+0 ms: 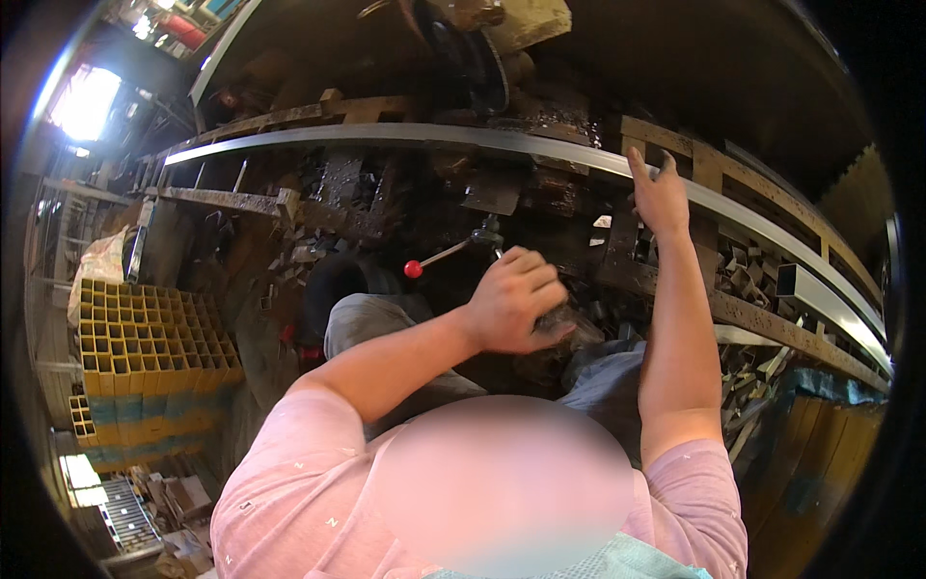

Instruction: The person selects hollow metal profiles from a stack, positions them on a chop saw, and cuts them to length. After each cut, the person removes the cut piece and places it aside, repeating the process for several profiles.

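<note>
Workshop clutter fills the view: a rusty, scrap-strewn bench [540, 198] under a long steel bar [405, 135] that crosses from left to right. The right hand [661, 198] rests on the bar, fingers spread wide. The left hand [511, 299] is clenched over something dark that I cannot make out, just beside a red-knobbed lever [439, 258]. Yellow square tubes [145, 333] stand stacked at the left; dim open floor lies between them and the bench.

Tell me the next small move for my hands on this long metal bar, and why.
Probably nudge the long metal bar along with the right hand, which already rests on it. The left hand looks closed over a dark part near the red-knobbed lever, seemingly not on the lever itself.
</note>
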{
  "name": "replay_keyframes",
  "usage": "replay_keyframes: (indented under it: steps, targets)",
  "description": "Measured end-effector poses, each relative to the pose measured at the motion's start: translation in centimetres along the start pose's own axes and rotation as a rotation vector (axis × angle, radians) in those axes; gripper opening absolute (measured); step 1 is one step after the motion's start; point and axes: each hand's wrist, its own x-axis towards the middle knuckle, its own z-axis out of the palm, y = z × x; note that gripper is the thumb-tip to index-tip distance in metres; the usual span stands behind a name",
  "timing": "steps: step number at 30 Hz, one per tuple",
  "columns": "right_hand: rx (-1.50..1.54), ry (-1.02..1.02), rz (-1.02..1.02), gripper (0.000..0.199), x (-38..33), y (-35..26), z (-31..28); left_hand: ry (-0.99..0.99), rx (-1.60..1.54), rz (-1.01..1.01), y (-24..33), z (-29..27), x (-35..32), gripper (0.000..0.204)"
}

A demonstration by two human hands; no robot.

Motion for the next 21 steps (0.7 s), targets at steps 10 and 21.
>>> replay_keyframes:
  steps: [10,21]
  targets:
    - [0.077,0.066,-0.542,0.054,-7.1,-3.1,4.6,-0.085,0.076,-0.111,-3.4,6.5,-2.9,0.025]
    - [-0.465,-0.51,-0.275,0.069,-15.7,-3.6,13.7,-0.499,0.094,-1.179,-11.5,-5.8,-7.6,0.077]
